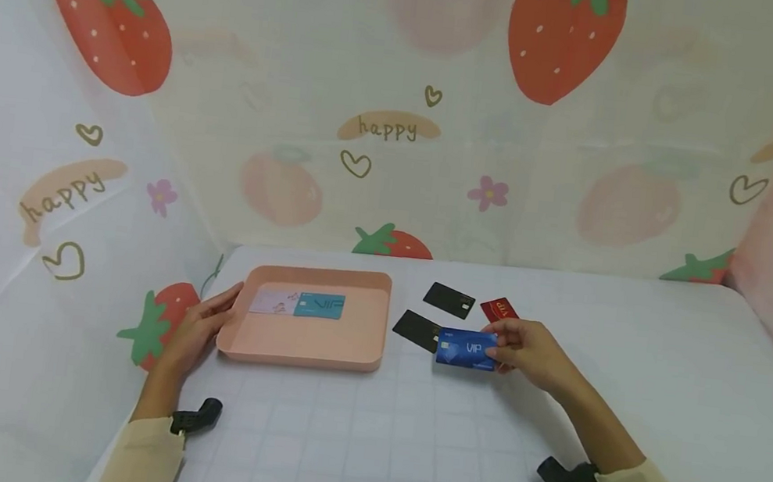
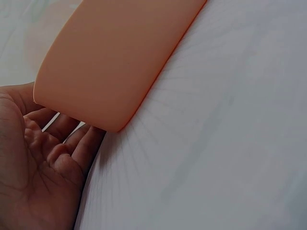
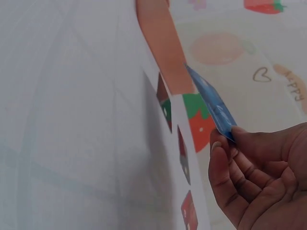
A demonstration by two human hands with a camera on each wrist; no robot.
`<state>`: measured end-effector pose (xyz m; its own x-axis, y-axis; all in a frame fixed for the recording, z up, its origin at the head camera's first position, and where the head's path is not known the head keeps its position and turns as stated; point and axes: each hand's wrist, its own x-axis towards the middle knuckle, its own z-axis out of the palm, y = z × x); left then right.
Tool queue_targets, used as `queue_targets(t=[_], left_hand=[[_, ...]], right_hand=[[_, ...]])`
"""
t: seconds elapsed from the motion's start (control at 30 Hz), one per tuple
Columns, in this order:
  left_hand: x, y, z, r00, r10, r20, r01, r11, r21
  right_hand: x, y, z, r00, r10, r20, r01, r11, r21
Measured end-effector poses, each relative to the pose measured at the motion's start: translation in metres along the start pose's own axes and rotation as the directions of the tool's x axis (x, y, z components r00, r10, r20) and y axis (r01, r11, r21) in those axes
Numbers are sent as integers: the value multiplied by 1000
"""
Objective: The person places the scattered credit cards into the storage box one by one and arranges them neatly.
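My right hand (image 1: pixel 530 354) pinches a blue VIP card (image 1: pixel 463 350) by its right edge between thumb and fingers. In the right wrist view the blue card (image 3: pixel 211 103) is tilted and raised above the table. My left hand (image 1: pixel 196 331) holds the left side of a shallow pink tray (image 1: pixel 305 346), its thumb at the rim and its fingers against the outer wall; the fingertips are hidden in the left wrist view. Inside the tray lie a pale pink card (image 1: pixel 274 301) and a teal VIP card (image 1: pixel 320 305), edge to edge.
Two black cards (image 1: pixel 449 300) lie right of the tray, the nearer black card (image 1: pixel 416 329) partly covered by the blue one. Behind my right fingers is a red VIP card (image 1: pixel 498 308). A strawberry-print cloth (image 1: pixel 392 187) stands behind the white table (image 1: pixel 295 436).
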<state>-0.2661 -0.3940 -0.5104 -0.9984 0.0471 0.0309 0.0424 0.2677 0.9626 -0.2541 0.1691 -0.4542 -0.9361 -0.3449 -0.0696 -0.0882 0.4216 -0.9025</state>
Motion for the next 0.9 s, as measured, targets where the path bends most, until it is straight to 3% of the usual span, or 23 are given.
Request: queue_targets(t=[0.13,0.43,0.73,0.9], left_hand=[[2,1,3,1000,-26,1,26,999,30],[2,-1,5,1000,-10,1,10,1000,27],[0,1,3,1000,-4,-5,4,1000,25],[-2,3,-1,1000,-3,-3,3,1000,21]], right_hand=[[-3,-3,-1,1000,3,-15,-3,1000,12],[-3,-4,4,999,-15,-41,16,1000,16],[4,-22,7,997,-70,-40,72,997,32],[8,-32,11,997,-61,-39,63,996,58]])
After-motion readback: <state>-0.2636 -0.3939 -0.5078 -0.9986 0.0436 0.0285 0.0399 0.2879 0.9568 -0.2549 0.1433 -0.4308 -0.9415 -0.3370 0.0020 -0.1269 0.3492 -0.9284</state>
